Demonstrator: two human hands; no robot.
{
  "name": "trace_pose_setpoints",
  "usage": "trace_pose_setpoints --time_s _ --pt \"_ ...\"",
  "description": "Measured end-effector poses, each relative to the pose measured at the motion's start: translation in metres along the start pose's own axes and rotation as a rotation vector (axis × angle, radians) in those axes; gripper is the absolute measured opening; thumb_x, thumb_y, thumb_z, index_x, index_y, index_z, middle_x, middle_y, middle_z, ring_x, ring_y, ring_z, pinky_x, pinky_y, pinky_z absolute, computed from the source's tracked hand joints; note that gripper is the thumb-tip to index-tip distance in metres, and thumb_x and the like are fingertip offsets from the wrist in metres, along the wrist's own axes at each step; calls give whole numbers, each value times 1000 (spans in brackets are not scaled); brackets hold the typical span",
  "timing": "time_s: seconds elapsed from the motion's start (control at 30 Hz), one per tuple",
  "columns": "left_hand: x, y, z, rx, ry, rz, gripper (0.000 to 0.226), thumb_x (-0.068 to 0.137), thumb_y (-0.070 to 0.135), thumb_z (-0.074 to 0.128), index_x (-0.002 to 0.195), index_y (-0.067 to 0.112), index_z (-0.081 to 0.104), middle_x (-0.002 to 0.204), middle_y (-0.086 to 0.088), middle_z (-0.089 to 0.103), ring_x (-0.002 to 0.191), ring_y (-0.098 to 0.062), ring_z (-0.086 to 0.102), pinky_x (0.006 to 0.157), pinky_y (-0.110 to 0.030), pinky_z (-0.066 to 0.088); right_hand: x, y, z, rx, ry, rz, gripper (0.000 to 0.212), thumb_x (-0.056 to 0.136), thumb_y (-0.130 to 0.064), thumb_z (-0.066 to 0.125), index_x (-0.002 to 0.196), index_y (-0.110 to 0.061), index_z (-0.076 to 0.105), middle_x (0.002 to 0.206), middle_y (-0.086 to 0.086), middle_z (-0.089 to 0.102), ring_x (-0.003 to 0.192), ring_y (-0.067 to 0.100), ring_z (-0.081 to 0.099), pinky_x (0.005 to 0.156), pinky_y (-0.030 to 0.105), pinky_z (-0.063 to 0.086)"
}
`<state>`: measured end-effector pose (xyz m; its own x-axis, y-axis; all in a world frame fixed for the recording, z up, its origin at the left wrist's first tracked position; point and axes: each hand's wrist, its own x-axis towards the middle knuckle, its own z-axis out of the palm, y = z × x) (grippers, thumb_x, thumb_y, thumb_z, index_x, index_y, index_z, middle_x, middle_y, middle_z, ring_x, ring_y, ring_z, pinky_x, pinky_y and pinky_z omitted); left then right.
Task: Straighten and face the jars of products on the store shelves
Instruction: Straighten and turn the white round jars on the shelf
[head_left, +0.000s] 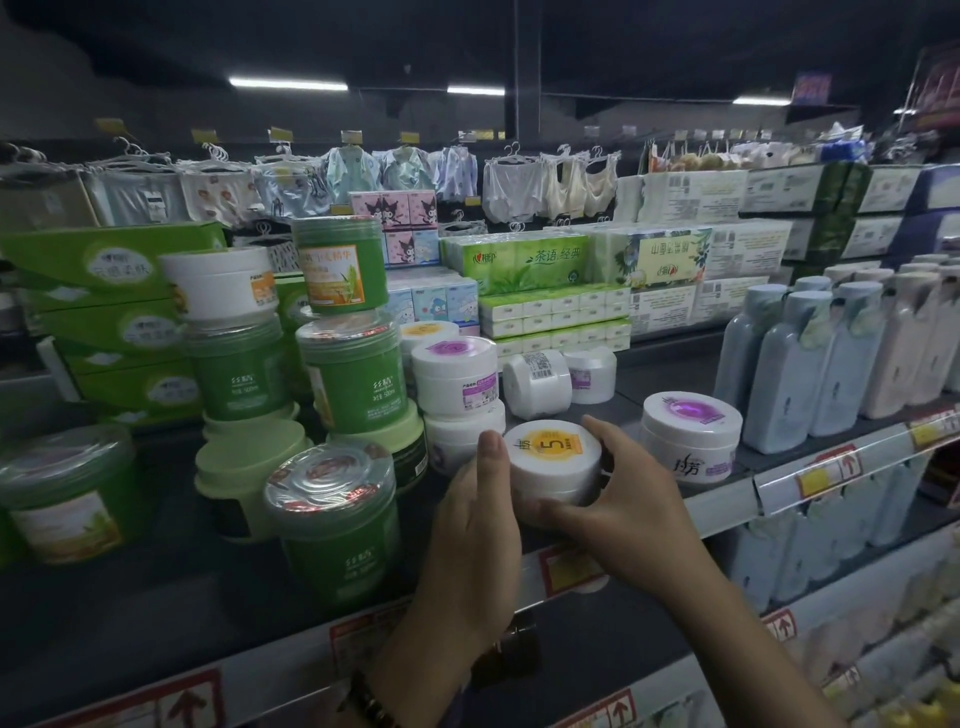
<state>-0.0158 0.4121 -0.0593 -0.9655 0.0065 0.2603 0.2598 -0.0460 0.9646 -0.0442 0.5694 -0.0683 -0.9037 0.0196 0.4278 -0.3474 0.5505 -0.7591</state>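
A white jar with a yellow lid label (552, 457) stands near the front edge of the dark shelf (156, 587). My left hand (475, 525) grips its left side and my right hand (618, 493) curls round its right side. To its right stands a white jar with a purple lid label (688, 434). Behind it, two white purple-labelled jars (457, 384) are stacked, and two white jars (537, 383) lie on their sides. Green jars (353, 374) are stacked at the left, one (335, 519) at the front.
Pale blue and pink bottles (810, 364) fill the shelf's right end. Green tissue boxes (119, 312) sit at the far left, tissue packs (550, 291) behind. Price-tag rails (831, 467) run along the shelf fronts. More bottles stand on the lower shelf (831, 551).
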Motion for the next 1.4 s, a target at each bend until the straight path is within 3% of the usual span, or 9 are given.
trace_pose_setpoints --time_s 0.2,0.37,0.6,0.73,0.87,1.03,1.13,1.23,1.4 --pt "-7 5 1 61 -17 24 52 87 85 37 121 56 64 134 25 65 128 5 58 116 -37 42 -9 -11 -5 18 -12 19 120 62 -54 96 162 -21 38 150 -8 58 135 10 55 115 36 49" --pt "-22 21 -3 57 -31 119 42 102 65 40 130 41 60 119 34 69 115 16 60 95 -10 46 -16 -29 -3 -45 133 -40 89 77 -58 86 152 -31 46 132 -25 48 117 -14 42 88 -3 26" --pt "-39 47 -18 -87 38 195 36 102 56 51 125 33 66 119 25 73 119 2 67 103 -29 51 -26 -68 4 45 236 -162 66 87 -40 82 147 -34 55 138 -23 57 131 -4 51 107 21 43" --pt "-48 55 -32 -37 47 316 34 98 41 51 124 27 68 118 19 75 114 -1 69 93 -19 54 -29 -84 14 143 231 -184 50 87 -41 80 133 -41 61 128 -25 65 127 -8 57 106 25 49" --pt "-53 55 -53 136 149 453 24 99 22 62 121 27 69 115 13 76 115 -5 70 90 -19 56 -31 -90 30 226 167 -177 59 81 -52 75 136 -35 65 128 -22 70 125 -6 61 106 29 53" --pt "-52 51 -89 334 360 554 32 92 11 77 114 33 68 114 10 72 112 -18 71 86 -39 61 -26 -90 52 273 -54 -131 51 88 -7 83 123 -40 65 113 -30 74 113 -11 67 95 15 55" --pt "-56 52 -106 488 484 579 31 86 21 77 112 33 67 116 15 62 109 -13 68 86 -42 58 -24 -88 65 272 -122 -119 56 85 -8 86 125 -40 64 116 -27 74 114 -7 68 97 18 56" --pt "-60 50 -119 535 510 525 38 88 6 77 112 34 67 117 14 60 112 -6 63 89 -30 55 -23 -88 75 313 -205 -90 67 83 -17 85 144 -29 60 132 -14 72 124 4 67 104 36 58" --pt "-60 44 -141 519 449 295 52 85 -5 67 116 37 62 123 14 60 114 6 60 95 -23 53 -21 -89 84 339 -284 -62 70 82 -9 85 145 -24 59 131 -11 74 123 5 68 103 39 59"
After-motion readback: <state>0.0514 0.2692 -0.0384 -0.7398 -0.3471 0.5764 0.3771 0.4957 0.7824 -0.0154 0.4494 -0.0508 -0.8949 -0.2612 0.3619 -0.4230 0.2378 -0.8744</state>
